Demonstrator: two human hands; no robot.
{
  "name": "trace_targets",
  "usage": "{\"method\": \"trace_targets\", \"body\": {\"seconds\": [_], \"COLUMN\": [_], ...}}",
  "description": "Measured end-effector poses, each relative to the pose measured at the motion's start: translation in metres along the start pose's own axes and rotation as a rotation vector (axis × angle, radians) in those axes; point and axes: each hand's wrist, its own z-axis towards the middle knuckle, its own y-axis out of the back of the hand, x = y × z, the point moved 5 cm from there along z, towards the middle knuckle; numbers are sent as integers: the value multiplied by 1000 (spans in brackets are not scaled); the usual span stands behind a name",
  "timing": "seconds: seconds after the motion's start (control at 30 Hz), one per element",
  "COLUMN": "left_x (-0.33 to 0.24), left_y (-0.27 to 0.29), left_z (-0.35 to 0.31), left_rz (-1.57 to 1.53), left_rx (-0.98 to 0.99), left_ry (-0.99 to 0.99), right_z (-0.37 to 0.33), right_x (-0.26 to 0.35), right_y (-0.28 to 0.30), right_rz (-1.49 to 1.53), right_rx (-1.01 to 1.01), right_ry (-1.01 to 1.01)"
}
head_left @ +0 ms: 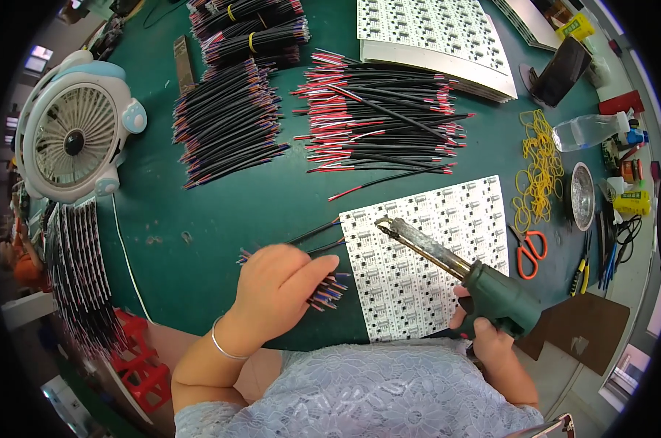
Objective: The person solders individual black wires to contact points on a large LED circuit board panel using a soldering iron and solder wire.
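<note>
My left hand (279,288) rests on the green table, closed over a small bundle of black wires with red and blue ends (329,290) beside a white circuit board panel (418,255). My right hand (484,328) grips the green handle of a soldering iron (447,263). Its blackened tip hangs over the upper left part of the panel. Two black wires (316,233) run out from under my left hand toward the panel's edge.
Piles of black and red wires (381,120) and darker wire bundles (228,120) lie further back. A small white fan (71,135) stands at left above a row of stacked boards (82,277). More white panels (433,36), yellow rubber bands (539,168), orange scissors (529,252) and a metal dish (582,196) are at right.
</note>
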Motion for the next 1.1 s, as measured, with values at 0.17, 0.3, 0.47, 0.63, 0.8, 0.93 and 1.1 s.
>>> {"method": "trace_targets", "body": {"seconds": [0.17, 0.3, 0.47, 0.63, 0.8, 0.93, 1.1], "left_x": [-5, -7, -7, -6, -5, -5, -6], "left_y": [-19, -23, -27, -29, -29, -29, -28], "left_z": [-12, -10, -8, -8, -7, -7, -6], "left_rz": [70, 112, 58, 56, 49, 56, 66], "left_rx": [36, 0, -19, 8, 8, 11, 22], "left_ry": [111, 81, 71, 72, 72, 81, 89], "right_z": [-7, -4, -13, -9, -12, 0, 2], "right_x": [-7, 6, -15, -12, -15, 16, 18], "right_y": [2, -9, -4, -6, -7, -19, -13], "right_rz": [-312, -602, -553, -543, -604, -866, -669], "right_rx": [135, 167, 93, 126, 68, 218, 155], "right_ry": [93, 324, 98, 67, 145, 395, 425]}}
